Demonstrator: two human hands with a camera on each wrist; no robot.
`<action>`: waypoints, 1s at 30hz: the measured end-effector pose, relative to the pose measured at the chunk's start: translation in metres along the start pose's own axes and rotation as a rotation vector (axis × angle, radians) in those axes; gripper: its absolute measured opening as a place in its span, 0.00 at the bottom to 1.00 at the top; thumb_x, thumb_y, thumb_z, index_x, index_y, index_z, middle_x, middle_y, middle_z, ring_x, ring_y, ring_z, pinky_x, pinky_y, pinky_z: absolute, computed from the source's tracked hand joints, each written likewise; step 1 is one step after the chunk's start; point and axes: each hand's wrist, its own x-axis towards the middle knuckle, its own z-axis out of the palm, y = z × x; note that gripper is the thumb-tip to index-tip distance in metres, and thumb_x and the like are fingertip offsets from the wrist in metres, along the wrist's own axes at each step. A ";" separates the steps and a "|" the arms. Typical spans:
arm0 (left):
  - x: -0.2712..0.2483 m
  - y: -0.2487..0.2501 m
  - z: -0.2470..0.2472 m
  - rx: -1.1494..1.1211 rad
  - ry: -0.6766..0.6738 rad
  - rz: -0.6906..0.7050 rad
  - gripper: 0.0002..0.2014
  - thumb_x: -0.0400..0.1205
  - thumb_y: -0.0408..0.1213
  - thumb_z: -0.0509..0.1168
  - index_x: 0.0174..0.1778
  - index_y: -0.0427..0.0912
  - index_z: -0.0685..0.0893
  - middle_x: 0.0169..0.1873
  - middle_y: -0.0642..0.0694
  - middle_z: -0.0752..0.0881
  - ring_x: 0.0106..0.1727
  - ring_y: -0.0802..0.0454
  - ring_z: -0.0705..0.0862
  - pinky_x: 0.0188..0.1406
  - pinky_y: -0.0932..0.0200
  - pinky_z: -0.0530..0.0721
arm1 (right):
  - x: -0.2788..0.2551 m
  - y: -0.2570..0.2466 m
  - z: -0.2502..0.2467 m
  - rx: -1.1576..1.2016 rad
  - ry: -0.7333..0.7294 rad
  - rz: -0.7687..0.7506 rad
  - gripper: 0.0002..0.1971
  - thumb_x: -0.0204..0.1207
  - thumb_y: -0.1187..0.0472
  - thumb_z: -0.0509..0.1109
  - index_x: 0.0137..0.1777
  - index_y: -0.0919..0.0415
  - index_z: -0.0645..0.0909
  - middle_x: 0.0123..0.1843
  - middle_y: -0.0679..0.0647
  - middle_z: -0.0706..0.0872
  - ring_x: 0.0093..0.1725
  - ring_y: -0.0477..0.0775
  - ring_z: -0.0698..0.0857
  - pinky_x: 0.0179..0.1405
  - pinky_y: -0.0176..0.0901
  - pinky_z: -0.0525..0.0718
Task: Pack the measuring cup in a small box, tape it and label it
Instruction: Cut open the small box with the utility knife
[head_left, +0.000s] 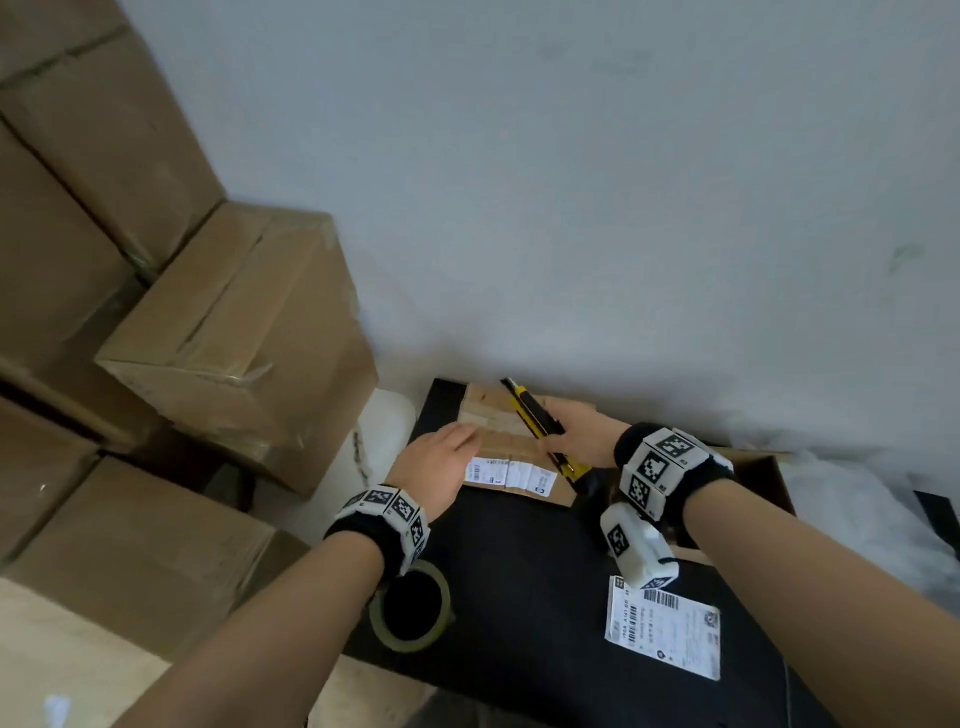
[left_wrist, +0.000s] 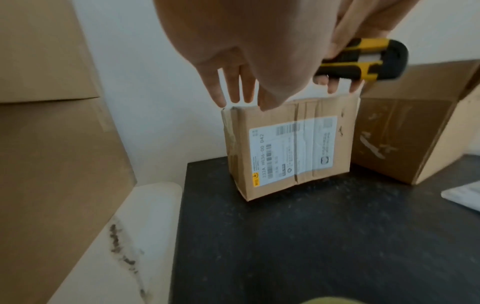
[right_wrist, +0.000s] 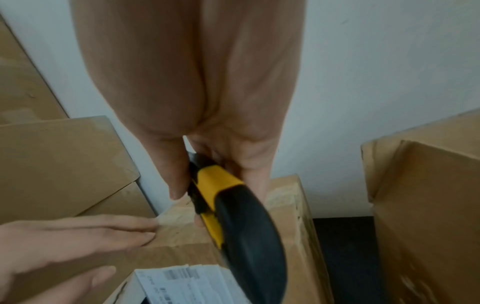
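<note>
A small cardboard box (head_left: 511, 447) with an old white label stands on the black table (head_left: 519, 571) against the wall; its labelled front (left_wrist: 291, 152) faces the left wrist camera. My left hand (head_left: 439, 457) lies flat on the box's top left, fingers straight (right_wrist: 85, 232). My right hand (head_left: 576, 436) grips a yellow and black utility knife (head_left: 540, 421), held over the taped top of the box (right_wrist: 182, 224). The knife's handle (right_wrist: 233, 216) fills the right wrist view; its butt end (left_wrist: 369, 59) is also in the left wrist view. The measuring cup is not visible.
A roll of clear tape (head_left: 413, 605) lies at the table's near left edge. A loose shipping label (head_left: 665, 631) lies near right. An open carton (head_left: 753, 483) stands right of the box. Large stacked cartons (head_left: 156, 312) crowd the left. A white roll (left_wrist: 145, 226) leans beside the table.
</note>
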 end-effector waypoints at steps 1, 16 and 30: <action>0.001 -0.002 0.002 0.010 0.006 0.024 0.26 0.81 0.27 0.59 0.78 0.38 0.66 0.78 0.43 0.67 0.79 0.47 0.64 0.75 0.54 0.66 | 0.001 0.000 -0.002 -0.010 -0.001 -0.004 0.07 0.79 0.62 0.67 0.51 0.59 0.72 0.47 0.57 0.80 0.46 0.55 0.80 0.46 0.44 0.79; -0.005 -0.008 0.025 -0.021 0.141 0.096 0.30 0.47 0.27 0.85 0.48 0.38 0.91 0.49 0.45 0.90 0.50 0.52 0.89 0.41 0.62 0.87 | 0.017 -0.019 0.014 -0.372 0.058 -0.059 0.20 0.81 0.63 0.62 0.72 0.53 0.68 0.56 0.57 0.85 0.51 0.60 0.85 0.51 0.54 0.85; 0.000 -0.014 0.034 -0.142 0.177 0.033 0.27 0.54 0.21 0.82 0.51 0.35 0.89 0.50 0.43 0.90 0.53 0.49 0.88 0.39 0.57 0.90 | 0.025 -0.020 0.023 -0.571 0.110 -0.088 0.19 0.81 0.67 0.61 0.72 0.57 0.69 0.60 0.57 0.83 0.55 0.60 0.84 0.42 0.44 0.76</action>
